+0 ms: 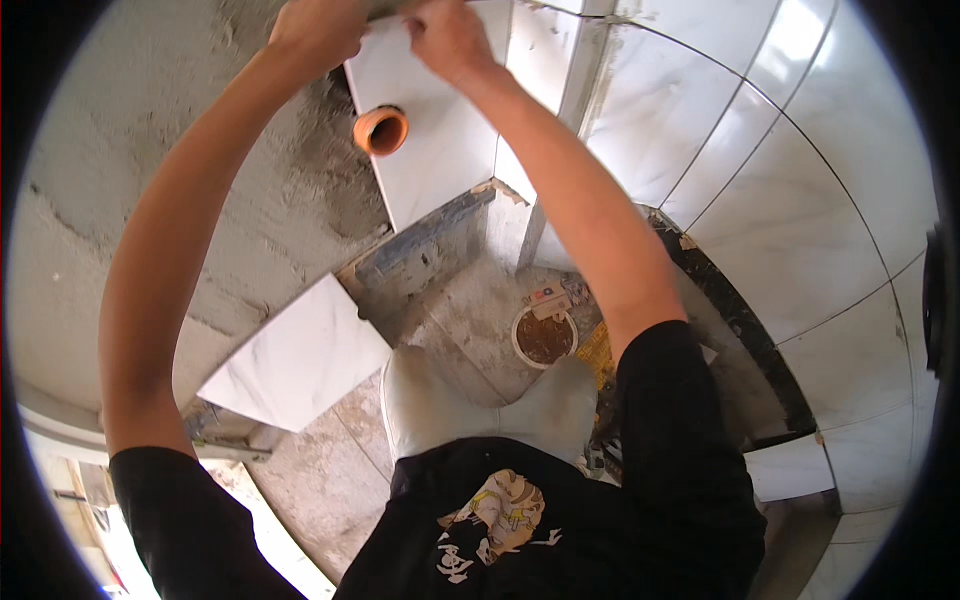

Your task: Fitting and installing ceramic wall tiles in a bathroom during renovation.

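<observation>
Black T-shirt (610, 530) is nearest the cam in the head view, bare forearms running from its sleeves to the top edge. L hand (318, 35) is by the upper-left of the white wall tile (440, 170), fingers mostly cropped, so can't tell how open it is or what, if anything, it has. R hand (448, 40) is just beside, over the tile's upper part, fingers look curled in; can't tell if it grips anything or touches the tile. Orange pipe stub (381, 131) pokes out at the tile's L edge. Status, my read: wall tiling approx part done. R wall (690, 100) is tiled w/ joints showing; tile by the pipe looks up, not sure it's fixed. Left to do, prob: rough cement wall (240, 190) on L is bare, ditto the strip (430, 240) under the tile. Loose white tile (300, 355) is down low on L, not up; leaning or flat, unclear. Hard to see: grey-green bit between hands, too cropped to ID; bucket (517, 345) has brown stuff in it, type unknown; yellow item (597, 350) near R sleeve is partly hidden; fisheye rim blacks out the corners.
</observation>
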Motion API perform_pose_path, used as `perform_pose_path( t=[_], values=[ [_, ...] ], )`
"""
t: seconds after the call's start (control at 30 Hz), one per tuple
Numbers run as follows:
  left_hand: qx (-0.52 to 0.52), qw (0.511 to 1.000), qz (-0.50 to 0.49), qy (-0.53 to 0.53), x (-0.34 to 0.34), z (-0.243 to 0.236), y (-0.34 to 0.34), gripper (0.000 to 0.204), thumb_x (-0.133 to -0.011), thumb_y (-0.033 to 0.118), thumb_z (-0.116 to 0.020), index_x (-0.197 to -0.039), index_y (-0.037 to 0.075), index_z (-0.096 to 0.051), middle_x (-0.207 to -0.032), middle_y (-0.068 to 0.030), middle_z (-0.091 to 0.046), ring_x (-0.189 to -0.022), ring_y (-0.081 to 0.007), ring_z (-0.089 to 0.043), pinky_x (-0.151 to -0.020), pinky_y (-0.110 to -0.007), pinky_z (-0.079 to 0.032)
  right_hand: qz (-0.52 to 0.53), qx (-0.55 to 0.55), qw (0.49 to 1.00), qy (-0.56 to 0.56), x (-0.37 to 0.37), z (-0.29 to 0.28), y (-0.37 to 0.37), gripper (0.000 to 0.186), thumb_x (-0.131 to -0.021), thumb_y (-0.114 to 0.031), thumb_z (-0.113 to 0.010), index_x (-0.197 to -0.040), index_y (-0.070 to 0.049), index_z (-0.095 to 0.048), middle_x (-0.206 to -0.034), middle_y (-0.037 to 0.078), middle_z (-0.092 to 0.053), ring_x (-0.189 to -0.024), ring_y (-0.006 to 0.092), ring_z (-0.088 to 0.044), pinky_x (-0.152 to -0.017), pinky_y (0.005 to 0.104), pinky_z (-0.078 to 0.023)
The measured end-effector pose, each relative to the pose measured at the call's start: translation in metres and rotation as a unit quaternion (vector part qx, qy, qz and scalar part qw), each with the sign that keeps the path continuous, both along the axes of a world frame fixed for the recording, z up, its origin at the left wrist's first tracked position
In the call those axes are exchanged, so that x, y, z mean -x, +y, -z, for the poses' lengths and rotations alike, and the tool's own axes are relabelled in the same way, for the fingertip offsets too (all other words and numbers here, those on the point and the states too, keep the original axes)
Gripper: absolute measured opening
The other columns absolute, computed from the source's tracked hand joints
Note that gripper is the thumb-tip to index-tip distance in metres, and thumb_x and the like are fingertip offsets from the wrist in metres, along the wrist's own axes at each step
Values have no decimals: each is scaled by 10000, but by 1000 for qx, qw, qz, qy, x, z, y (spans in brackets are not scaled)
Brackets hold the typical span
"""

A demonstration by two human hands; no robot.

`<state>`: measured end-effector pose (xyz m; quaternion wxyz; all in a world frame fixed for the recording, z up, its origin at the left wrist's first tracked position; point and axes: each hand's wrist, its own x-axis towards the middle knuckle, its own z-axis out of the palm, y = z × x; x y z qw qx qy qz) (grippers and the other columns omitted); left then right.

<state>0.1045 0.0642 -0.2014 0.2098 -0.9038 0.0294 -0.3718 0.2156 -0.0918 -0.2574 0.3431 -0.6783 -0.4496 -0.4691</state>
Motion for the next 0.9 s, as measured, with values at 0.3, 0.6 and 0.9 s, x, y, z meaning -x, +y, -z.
perform_pose_path(
  t=[0.3, 0.6, 0.9],
  values=[
    [395, 909, 19, -132, 200, 200, 46, 142, -871, 149, -641, -914, 32, -710, -735, -143, -665, -605, -224, -655, -578, -322, -507, -11, 5, 998, -62, -20, -6, -5, 135, -755, -27, -614, -833, -37, -723, -888, 186, -691, -874, 342, -669, -778, 400, -535],
    [328, 913, -221, 100, 294, 322, 95, 530, -732, 213, -781, -1221, 142, -588, -1137, -99, -605, -1100, -303, -550, -968, -451, -387, 33, 10, 999, 26, -9, -10, -5, 126, -784, -35, -624, -852, -12, -728, -858, 194, -695, -823, 317, -685, -748, 368, -532],
    [421, 867, -203, 174, 310, 339, 131, 357, -792, 263, -739, -1085, 81, -648, -1084, -126, -677, -1058, -334, -612, -925, -471, -427, -32, 23, 994, 99, 5, -18, -8, 147, -755, -41, -612, -835, -48, -735, -868, 173, -698, -859, 346, -669, -784, 405, -538]
  ],
)
